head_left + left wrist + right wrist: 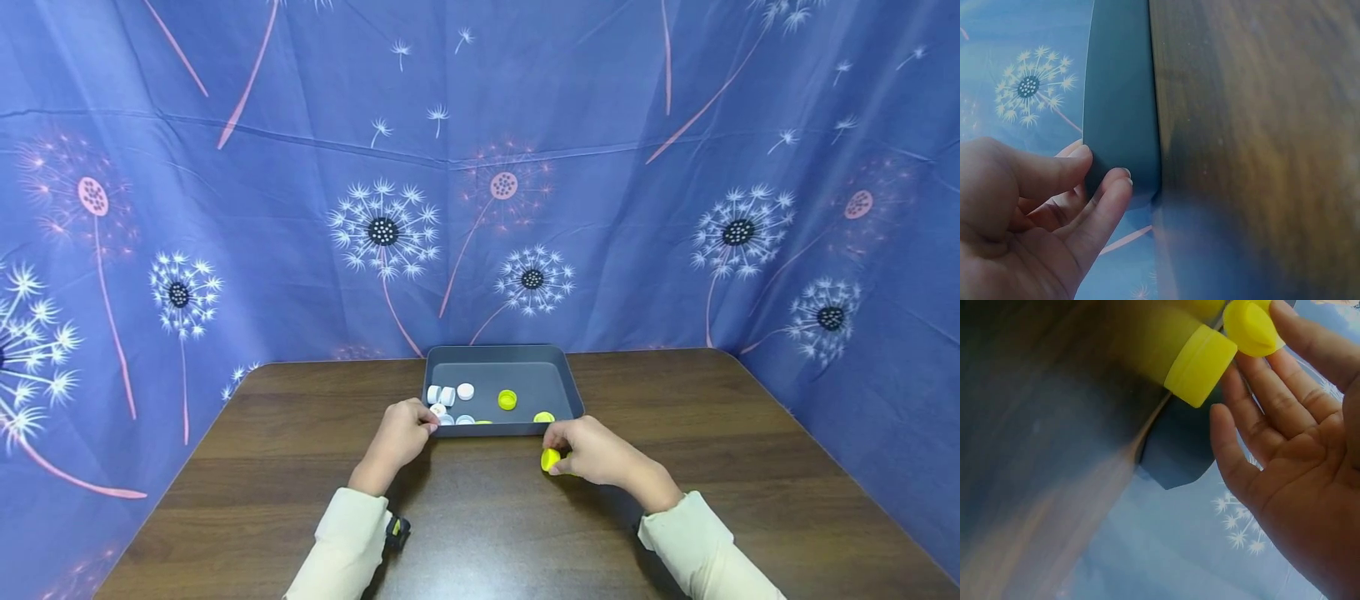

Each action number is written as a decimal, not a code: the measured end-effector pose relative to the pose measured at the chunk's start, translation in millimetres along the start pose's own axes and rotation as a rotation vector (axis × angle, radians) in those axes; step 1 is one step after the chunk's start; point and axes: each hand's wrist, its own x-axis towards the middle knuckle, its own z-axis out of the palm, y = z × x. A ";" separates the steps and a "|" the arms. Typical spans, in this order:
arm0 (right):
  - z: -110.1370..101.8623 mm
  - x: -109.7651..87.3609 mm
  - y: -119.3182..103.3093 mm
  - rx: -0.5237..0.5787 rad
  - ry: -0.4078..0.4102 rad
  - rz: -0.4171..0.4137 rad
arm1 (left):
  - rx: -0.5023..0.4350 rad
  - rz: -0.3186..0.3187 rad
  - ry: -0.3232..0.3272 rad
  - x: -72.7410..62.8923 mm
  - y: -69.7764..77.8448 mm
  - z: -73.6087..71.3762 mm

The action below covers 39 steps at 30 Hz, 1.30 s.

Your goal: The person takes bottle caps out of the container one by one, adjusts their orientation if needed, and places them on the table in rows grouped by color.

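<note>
At the left, your left grip (402, 432) pinches the near left corner of the grey tray (487, 431), which sits on the desk (480, 517). A light, steady hold there should do; a tug could shift what lies inside. Just beyond your fingertips, white caps (466, 391) gather at the tray's left end, a couple apparently on their sides and likely to roll if jolted. Farther right, a yellow cap (507, 400) lies near the middle of the tray, and another (543, 417) by the near wall. Your right grip (596, 450) pinches a tilted yellow cap (551, 459) outside the tray, before its near right corner. Keep thumb and fingertips on opposite sides of it, and lift well above the wall whenever you cross it.

Mind the loose cap (1202, 365) beside your fingers in the right wrist view; your hand hides most of it from above, and it appears to rest on the desk. A blurred yellow piece is cut off at that view's top edge. The near wall covers parts of the closest caps, so you can't count them surely.
</note>
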 end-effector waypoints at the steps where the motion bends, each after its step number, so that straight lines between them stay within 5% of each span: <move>1: 0.3 -0.1 -0.4 -0.008 -0.005 0.006 | -0.001 -0.002 -0.002 -0.1 0.2 0.1; 16: -2.3 -5.4 2.2 -0.131 -0.028 0.030 | 0.002 -0.024 -0.014 0.0 1.9 -1.8; 25: -8.8 -6.0 9.0 -0.009 -0.038 0.009 | 0.002 -0.032 -0.015 -0.4 2.3 -1.6; 39: -30.6 -8.4 31.2 0.149 0.218 0.011 | 0.011 -0.024 -0.024 -0.5 1.3 -0.9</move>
